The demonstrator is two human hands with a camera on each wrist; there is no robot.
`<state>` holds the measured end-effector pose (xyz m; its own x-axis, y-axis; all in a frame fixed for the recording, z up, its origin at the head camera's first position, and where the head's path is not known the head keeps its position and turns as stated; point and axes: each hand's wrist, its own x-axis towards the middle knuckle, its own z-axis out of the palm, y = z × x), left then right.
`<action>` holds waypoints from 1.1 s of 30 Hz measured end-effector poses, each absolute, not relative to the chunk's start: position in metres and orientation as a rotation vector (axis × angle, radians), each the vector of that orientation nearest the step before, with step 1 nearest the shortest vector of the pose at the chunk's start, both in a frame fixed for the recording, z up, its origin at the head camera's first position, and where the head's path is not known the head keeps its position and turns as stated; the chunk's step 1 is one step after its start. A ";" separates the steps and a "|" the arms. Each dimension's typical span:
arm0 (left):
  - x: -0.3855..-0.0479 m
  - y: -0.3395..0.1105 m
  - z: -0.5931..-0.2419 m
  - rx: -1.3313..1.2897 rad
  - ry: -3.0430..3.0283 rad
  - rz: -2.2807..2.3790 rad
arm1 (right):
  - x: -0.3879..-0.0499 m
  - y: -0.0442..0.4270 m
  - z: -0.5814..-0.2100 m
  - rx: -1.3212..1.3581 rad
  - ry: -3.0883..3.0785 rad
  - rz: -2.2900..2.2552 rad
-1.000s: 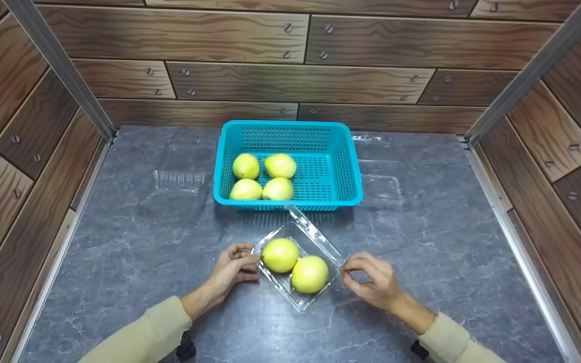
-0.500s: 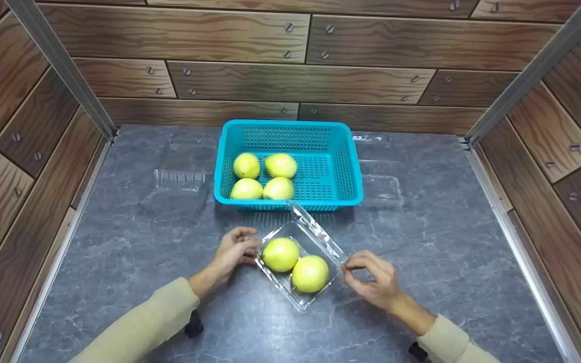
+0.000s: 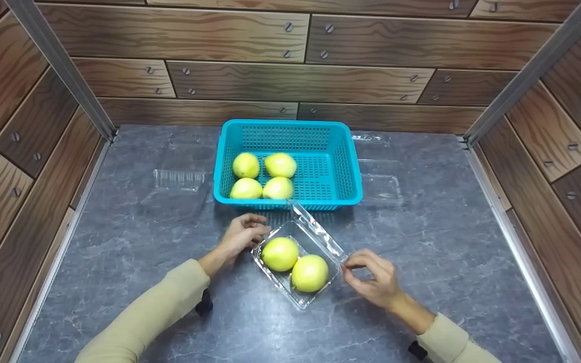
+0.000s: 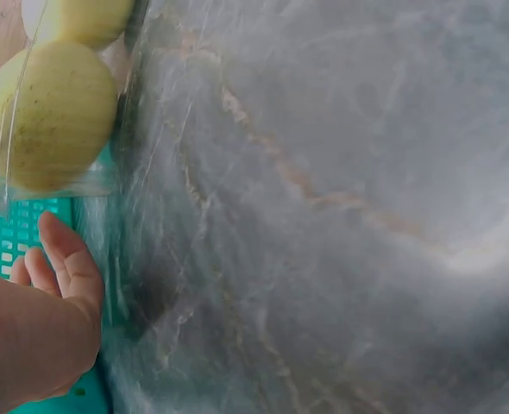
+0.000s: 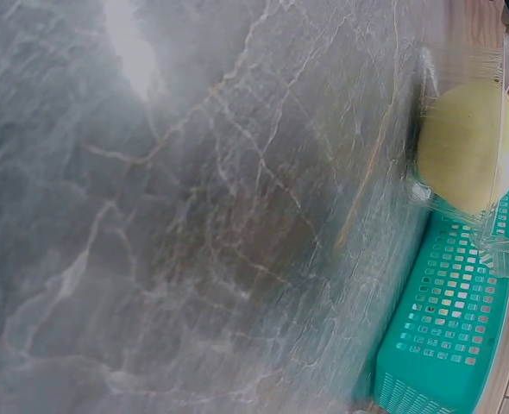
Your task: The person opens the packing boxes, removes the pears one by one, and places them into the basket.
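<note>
A clear plastic clamshell box (image 3: 298,302) lies on the grey table, turned cornerwise, its lid (image 3: 316,229) raised along the far right side. Inside sit two yellow-green pears, the left pear (image 3: 280,254) and the right pear (image 3: 310,273); a stem shows on a pear (image 4: 52,116) in the left wrist view. My left hand (image 3: 240,236) is by the box's upper left side, fingers loosely bent, holding nothing; whether it touches the rim cannot be told. With thumb and forefinger, my right hand (image 3: 375,280) pinches the box at its right corner, near the lid's end.
Behind the box stands a turquoise basket (image 3: 346,202) with several pears (image 3: 279,188) in its left half. Clear plastic pieces lie to its left (image 3: 178,180) and right (image 3: 384,189). Wood-patterned walls (image 3: 290,80) enclose the table at back and sides.
My left hand has moved from the box's left corner upward and to the right along its side. My right hand stays almost in place at the right corner.
</note>
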<state>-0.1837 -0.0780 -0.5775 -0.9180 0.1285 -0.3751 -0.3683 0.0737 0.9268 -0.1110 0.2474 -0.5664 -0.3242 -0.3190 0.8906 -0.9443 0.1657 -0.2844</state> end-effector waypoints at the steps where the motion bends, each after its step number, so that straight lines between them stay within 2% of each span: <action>1: -0.185 -0.078 -0.577 -0.229 2.000 1.898 | -0.111 0.248 -0.566 1.205 -1.760 1.162; 22: -0.194 -0.067 -0.574 -0.045 2.041 1.839 | -0.110 0.247 -0.565 1.186 -1.772 1.181; 33: -0.190 -0.075 -0.578 -0.092 1.957 1.785 | -0.112 0.248 -0.569 1.162 -1.781 1.199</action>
<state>-0.1898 -0.0745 -0.5782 -0.8797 0.2690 -0.3920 -0.3656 0.1442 0.9195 -0.1116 0.2482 -0.5693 -0.3648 -0.2959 0.8828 -0.9293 0.1745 -0.3256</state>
